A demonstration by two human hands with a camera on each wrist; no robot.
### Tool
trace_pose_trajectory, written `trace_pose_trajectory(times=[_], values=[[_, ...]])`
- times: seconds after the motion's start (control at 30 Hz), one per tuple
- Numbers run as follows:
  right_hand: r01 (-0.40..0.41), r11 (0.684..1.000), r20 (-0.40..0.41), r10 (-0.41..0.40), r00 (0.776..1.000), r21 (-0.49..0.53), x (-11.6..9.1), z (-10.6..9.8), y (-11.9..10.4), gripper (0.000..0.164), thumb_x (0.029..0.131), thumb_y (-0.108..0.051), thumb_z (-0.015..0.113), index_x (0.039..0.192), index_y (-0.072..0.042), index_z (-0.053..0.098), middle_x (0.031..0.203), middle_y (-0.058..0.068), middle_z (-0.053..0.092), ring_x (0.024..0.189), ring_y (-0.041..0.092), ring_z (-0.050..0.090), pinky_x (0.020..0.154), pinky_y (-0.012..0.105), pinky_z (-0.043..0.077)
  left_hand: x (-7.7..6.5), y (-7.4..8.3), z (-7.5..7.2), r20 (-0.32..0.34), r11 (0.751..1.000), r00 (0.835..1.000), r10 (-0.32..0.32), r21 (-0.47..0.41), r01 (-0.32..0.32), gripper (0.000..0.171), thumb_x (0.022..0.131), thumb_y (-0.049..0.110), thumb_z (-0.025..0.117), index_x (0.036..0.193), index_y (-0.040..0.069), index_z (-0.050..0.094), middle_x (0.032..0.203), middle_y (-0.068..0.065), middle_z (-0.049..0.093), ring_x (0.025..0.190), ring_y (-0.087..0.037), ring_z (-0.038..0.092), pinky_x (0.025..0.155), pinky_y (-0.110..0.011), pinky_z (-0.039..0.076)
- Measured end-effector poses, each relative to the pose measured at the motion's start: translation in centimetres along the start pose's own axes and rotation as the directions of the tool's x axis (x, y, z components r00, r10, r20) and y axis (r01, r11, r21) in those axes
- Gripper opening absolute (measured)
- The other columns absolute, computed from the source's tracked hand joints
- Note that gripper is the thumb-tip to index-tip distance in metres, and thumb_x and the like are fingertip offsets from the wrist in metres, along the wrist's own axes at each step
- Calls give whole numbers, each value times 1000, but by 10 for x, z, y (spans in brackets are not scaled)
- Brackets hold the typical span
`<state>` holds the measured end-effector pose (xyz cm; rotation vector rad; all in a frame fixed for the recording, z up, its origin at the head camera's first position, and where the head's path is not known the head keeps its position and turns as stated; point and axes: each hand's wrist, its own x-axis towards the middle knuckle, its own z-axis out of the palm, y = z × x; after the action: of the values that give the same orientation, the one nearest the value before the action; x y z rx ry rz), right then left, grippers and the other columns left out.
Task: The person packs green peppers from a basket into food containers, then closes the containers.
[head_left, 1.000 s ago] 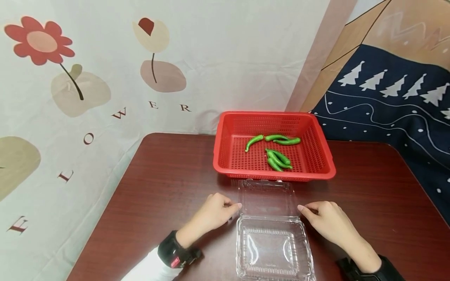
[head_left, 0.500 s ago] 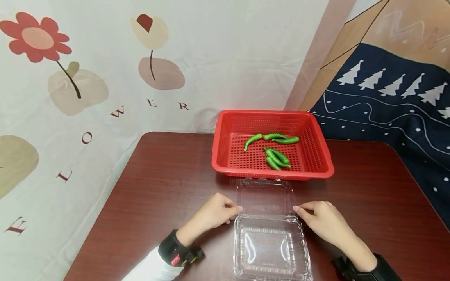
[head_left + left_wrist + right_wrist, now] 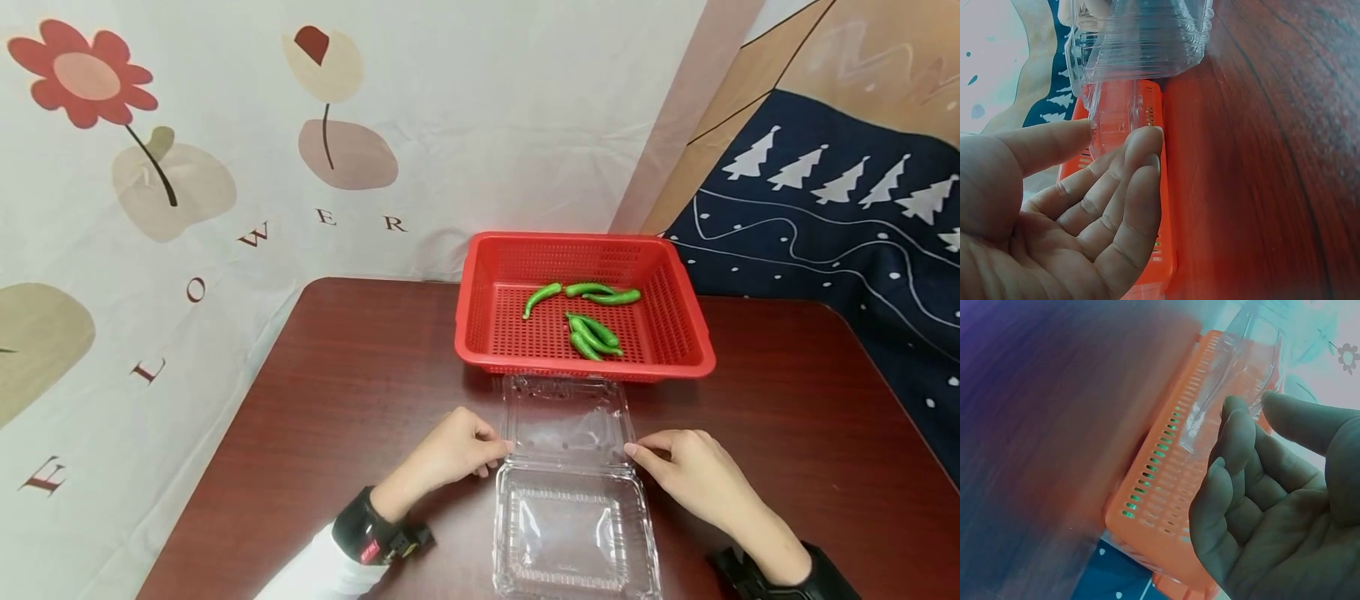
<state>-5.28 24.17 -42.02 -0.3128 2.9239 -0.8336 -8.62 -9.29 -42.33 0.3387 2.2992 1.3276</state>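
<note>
A clear plastic clamshell container lies unfolded in the head view, its ridged base (image 3: 566, 533) nearer me and its lid (image 3: 566, 421) spread toward the basket. My left hand (image 3: 457, 450) pinches the lid's left side close to the hinge, thumb on top. On the opposite side, my right hand (image 3: 693, 471) pinches the lid's right edge between thumb and fingers. In the left wrist view, the thumb tip meets the clear plastic (image 3: 1113, 119), with the other fingers curved below. The right wrist view shows the lid (image 3: 1244, 356) extending beyond the thumb and forefinger.
Just behind the lid stands a red perforated basket (image 3: 585, 367) holding several green chili peppers (image 3: 596, 333). A dark reddish-brown table (image 3: 360, 358) carries everything. Behind it hangs a printed cloth (image 3: 480, 125) with flowers and letters, beside a navy one (image 3: 810, 242) with white trees.
The container has shifted slightly left, and its lid now shows new reflections. My right thumb has moved left onto the lid's edge. The peppers stay put in the basket.
</note>
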Motion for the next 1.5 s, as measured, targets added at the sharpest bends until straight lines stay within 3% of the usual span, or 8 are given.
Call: trace_pose_trajectory(times=[0.33, 0.57, 0.67, 1.07, 1.3, 1.5], values=[[6, 1000, -7, -6, 1000, -16, -3, -1, -5, 10, 97, -31, 76, 88, -28, 80, 56, -17, 42, 53, 2, 34, 49, 21, 30, 0, -1, -3, -4, 1000, 1000, 3, -30, -3, 17, 90, 17, 82, 77, 7, 78, 67, -5, 71, 59, -23, 68, 51, -23, 55], [39, 998, -20, -40, 999, -46, -3, 0, -7, 6, 95, -28, 78, 92, -25, 83, 63, -21, 57, 56, 0, 41, 53, 22, 35, -1, -2, -4, -10, 999, 1000, 4, -33, -5, 14, 90, 14, 82, 81, 4, 79, 69, -5, 72, 59, -22, 69, 59, -43, 65], [52, 997, -28, -54, 998, -55, -3, 0, -7, 5, 94, -26, 79, 91, -26, 83, 65, -21, 59, 57, 0, 42, 53, 22, 36, -2, -2, -4, -12, 999, 1000, 2, -38, -3, 13, 90, 14, 83, 81, 4, 79, 69, -6, 72, 59, -22, 69, 60, -45, 65], [66, 995, -31, -68, 997, -79, -5, -1, -10, 6, 93, -28, 80, 88, -27, 81, 69, -22, 62, 59, -1, 44, 54, 22, 38, -1, -3, -7, -13, 999, 1000, 9, -39, -10, 14, 89, 15, 84, 79, 7, 77, 68, -4, 71, 59, -18, 67, 54, -28, 60], [52, 995, -18, -53, 998, -83, -5, -2, -14, 4, 93, -29, 80, 90, -26, 81, 75, -21, 67, 62, -1, 48, 57, 23, 41, -3, -1, -12, 2, 1000, 1000, 8, -25, -8, 15, 88, 16, 84, 78, 8, 77, 70, -3, 73, 62, -22, 70, 57, -32, 62], [44, 997, 5, -44, 999, -69, -8, -4, -18, 9, 94, -29, 80, 85, -31, 79, 68, -22, 61, 59, 0, 45, 54, 22, 39, -6, 0, -16, 26, 1000, 1000, 5, 2, -5, 20, 87, 17, 86, 73, 9, 74, 66, -4, 71, 62, -27, 70, 51, -21, 53]])
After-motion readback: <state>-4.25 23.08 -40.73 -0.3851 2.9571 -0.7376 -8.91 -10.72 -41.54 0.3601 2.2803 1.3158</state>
